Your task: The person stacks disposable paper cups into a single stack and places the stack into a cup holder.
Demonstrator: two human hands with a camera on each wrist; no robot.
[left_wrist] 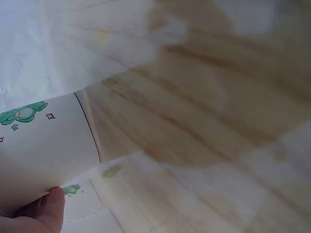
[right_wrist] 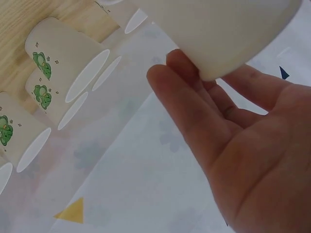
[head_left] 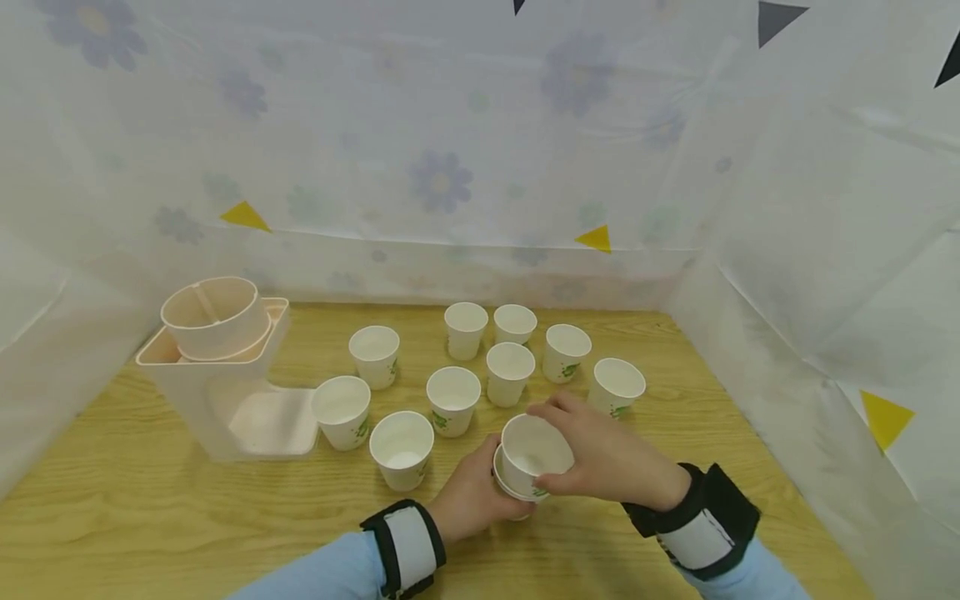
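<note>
Standing at far left: a smooth cream stand (head_left: pixel 292 417) is shaped with a tapering, open-topped body and a flat, low foot; a round container (head_left: pixel 217 329) with an inner divider is seated in its top.
Left cups: three white, paper-like, tapered vessels are set upright on the wood-grained tabletop (head_left: pixel 225 517), one (head_left: pixel 341 417) close beside the foot, one (head_left: pixel 374 358) behind it, one (head_left: pixel 401 454) nearer the front.
Left wristband: a black strap (head_left: pixel 412 546) with a pale panel is worn over a light blue sleeve.
Left hand (head_left: pixel 472 492): the lower cup (head_left: pixel 510 492) is gripped around its wall, near the front of the tabletop.
Middle cups: four more are grouped upright behind the hands, their rolled rims turned upward.
Upper cup (head_left: pixel 536 454): it is held tilted, overlapping the lower cup's rim; whether it is nested inside cannot be told.
Right hand (head_left: pixel 600 454): the upper cup is gripped between thumb and fingers.
Right cups: two, printed in green, are placed beyond this hand.
Right sheet (head_left: pixel 832 292): creased, whitish material is marked with a yellow triangle (head_left: pixel 885 419).
</note>
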